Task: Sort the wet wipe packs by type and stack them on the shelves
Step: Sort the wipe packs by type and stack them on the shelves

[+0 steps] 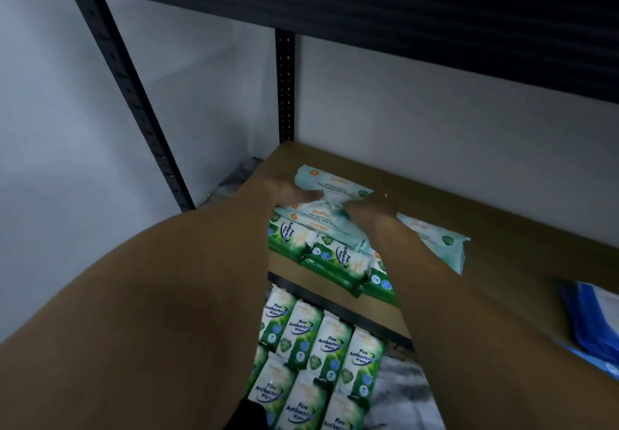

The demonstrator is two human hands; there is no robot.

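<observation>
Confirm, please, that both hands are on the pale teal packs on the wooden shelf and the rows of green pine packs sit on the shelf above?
Not quite: the head view shows the rows of green pine packs on the shelf below, not above. The left hand and right hand are on the pale teal packs on the wooden shelf.

Pale mint wipe packs (330, 184) flat on shelf board (502, 215); green pine packs (338, 258) beside; more pine packs (321, 339) below

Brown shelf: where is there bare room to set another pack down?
Bare board lies between the pale teal packs and the blue bag, and behind them along the wall. The front left, with green pine packs, is crowded.
</observation>
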